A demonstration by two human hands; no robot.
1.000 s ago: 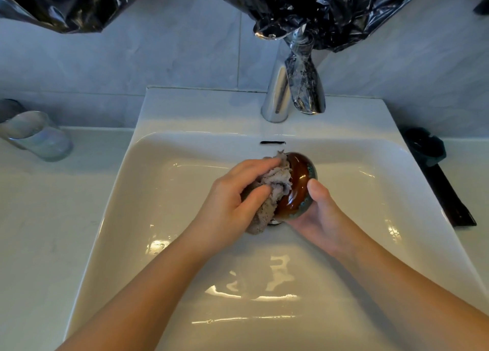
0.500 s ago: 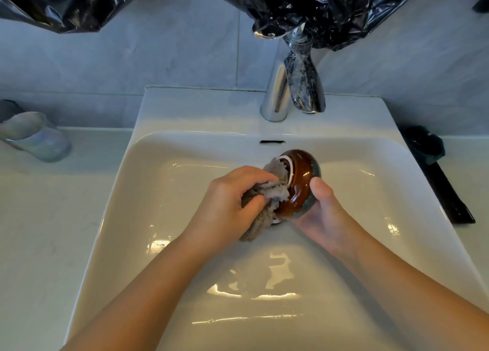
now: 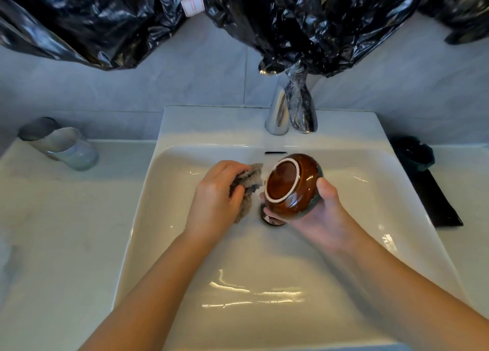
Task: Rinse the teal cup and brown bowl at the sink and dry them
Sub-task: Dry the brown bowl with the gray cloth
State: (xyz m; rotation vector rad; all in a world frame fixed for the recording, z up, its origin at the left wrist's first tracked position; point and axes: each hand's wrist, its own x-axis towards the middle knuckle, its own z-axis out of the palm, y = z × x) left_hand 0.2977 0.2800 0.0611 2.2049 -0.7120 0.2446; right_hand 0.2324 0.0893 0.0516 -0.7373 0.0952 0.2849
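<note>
Cloth withdrawn leftward, left fingers clutch it, right fingers grip bowl, faucet behind

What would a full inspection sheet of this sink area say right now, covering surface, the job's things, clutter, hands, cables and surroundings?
Surface: white sink basin with a wet sheen; no stream seen from the faucet; pale counter on either side.
Job's things: brown bowl held over the drain, base turned towards the camera; teal cup on the counter left of the sink; grey cloth beside the bowl's base.
Clutter: dark objects on the right counter, too dim to identify.
Grippers: left hand grips the cloth; right hand holds the bowl, thumb on its side.
Cables: nothing seen.
Surroundings: grey tiled wall; black plastic sheeting hanging above.
</note>
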